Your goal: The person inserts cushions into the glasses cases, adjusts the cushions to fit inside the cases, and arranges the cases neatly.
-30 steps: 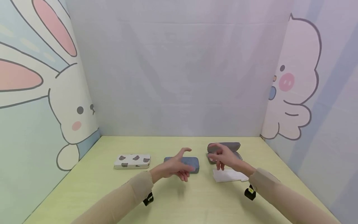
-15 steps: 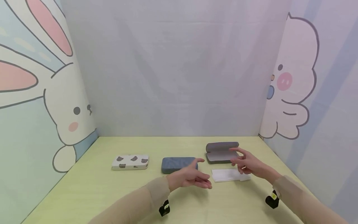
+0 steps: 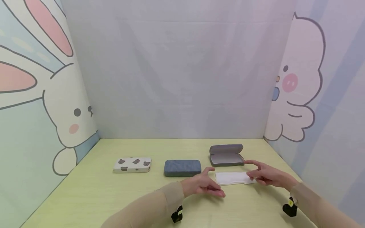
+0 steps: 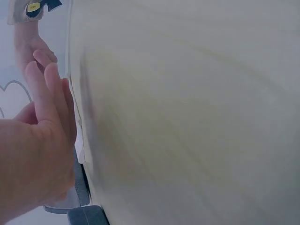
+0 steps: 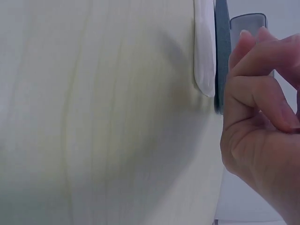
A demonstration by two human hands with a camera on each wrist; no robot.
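A white folded cloth (image 3: 229, 178) lies flat on the table, in front of an open grey glasses case (image 3: 226, 159) whose lid stands up at the back. My right hand (image 3: 269, 174) hovers at the cloth's right end, fingertips overlapping it in the head view. In the right wrist view, that hand's fingers (image 5: 243, 89) are loosely bent, with nothing between them. Just left of the cloth and nearer to me is my left hand (image 3: 203, 184), fingers extended and holding nothing. The left wrist view shows its straight fingers (image 4: 56, 98) with the right hand beyond.
A closed blue glasses case (image 3: 182, 168) sits mid-table, left of the cloth. Farther left lies a white case (image 3: 132, 165) with a bear-head pattern. Behind the pale yellow table (image 3: 94, 202) hangs a grey curtain (image 3: 182, 79), with cartoon-printed panels at both sides.
Both hands have moved right and nearer to me, off the blue case and the open case, to the cloth. The cases and cloth have stayed put.
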